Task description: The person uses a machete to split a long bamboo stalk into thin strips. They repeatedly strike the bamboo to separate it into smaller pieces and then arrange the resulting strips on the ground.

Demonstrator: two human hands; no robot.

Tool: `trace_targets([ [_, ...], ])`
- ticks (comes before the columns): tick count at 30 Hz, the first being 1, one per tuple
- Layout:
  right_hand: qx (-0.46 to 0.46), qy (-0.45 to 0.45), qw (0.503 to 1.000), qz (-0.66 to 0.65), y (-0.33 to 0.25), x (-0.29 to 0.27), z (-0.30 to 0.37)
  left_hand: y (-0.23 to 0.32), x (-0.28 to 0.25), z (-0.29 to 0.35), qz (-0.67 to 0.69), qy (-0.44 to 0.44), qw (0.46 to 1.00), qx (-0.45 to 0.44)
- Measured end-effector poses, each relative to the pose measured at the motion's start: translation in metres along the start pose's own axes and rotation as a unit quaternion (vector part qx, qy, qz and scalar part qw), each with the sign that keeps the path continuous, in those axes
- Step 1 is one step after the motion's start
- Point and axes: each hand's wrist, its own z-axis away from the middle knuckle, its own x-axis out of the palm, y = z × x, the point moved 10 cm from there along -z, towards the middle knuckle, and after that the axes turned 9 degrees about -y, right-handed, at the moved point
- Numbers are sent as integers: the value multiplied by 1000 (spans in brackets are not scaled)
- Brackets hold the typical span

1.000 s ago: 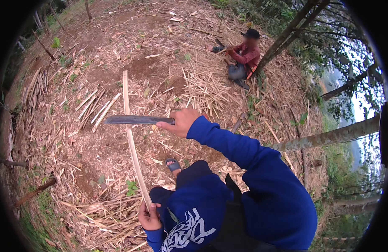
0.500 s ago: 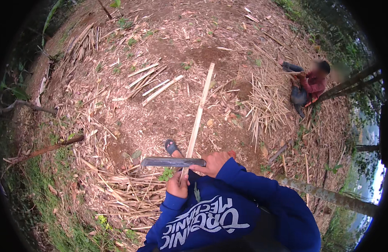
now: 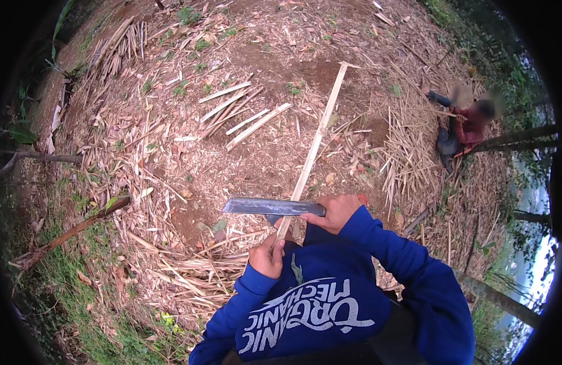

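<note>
A long pale strip of split wood or bamboo (image 3: 320,137) slants up and away to the right in front of me. Its near end is gripped by my left hand (image 3: 267,258), close to my body. My right hand (image 3: 338,213) is closed round the handle of a machete (image 3: 262,207); the fingers cover most of that handle. The broad dark blade points left and lies across the strip, a short way beyond my left hand. Whether its edge bites into the wood, I cannot tell.
Several cut strips (image 3: 232,112) lie on the littered ground ahead. More strips are heaped (image 3: 408,161) beside a seated person (image 3: 469,128) at the right, who holds a strip. Split pieces pile up (image 3: 202,271) left of my knees. A branch (image 3: 80,228) juts in at left.
The blade now crosses the strip farther from my left hand. The strip's far end leans more to the right. My view has shifted, so the ground things appear farther right.
</note>
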Motion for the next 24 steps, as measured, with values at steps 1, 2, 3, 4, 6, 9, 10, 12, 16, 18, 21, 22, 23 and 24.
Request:
trace_targets([
  [1, 10, -3, 1000, 6, 4, -3, -11, 3, -7, -8, -3, 1, 1000, 7],
  [2, 18, -8, 1000, 11, 11, -7, -26, -1, -12, -15, 8, 0, 1000, 4],
  [3, 31, -13, 999, 16, 22, -12, -39, -1, -17, -24, 17, 1, 1000, 0],
  [4, 43, -8, 999, 19, 30, -23, -46, 8, -23, -32, 20, 3, 1000, 3],
  [6, 94, 7, 995, 13, 48, -39, -66, 13, -35, -47, 26, 2, 1000, -8],
  [9, 183, 42, 982, -19, 116, -50, -105, 7, -45, -64, 24, -23, 999, -40],
  [10, 221, 55, 973, -37, 148, -55, -118, 1, -49, -69, 13, -37, 998, -44],
  [12, 232, 103, 962, -102, 156, -80, -139, -16, -62, -76, 0, -23, 999, -47],
  [16, 91, 2, 992, -87, 90, -79, -182, -11, -79, -120, 32, -49, 995, -79],
  [18, 52, 15, 996, -75, 66, -65, -189, -3, -82, -141, 57, -51, 993, -94],
  [21, 88, 25, 992, -92, 78, -78, -203, 1, -91, -153, 38, -47, 995, -82],
  [22, 138, 23, 984, -109, 99, -85, -213, 4, -96, -153, 25, -45, 996, -79],
  [23, 188, 21, 974, -126, 114, -88, -218, 7, -101, -151, 13, -43, 996, -75],
  [24, 178, 11, 977, -121, 111, -90, -225, 7, -107, -154, 1, -42, 997, -68],
])
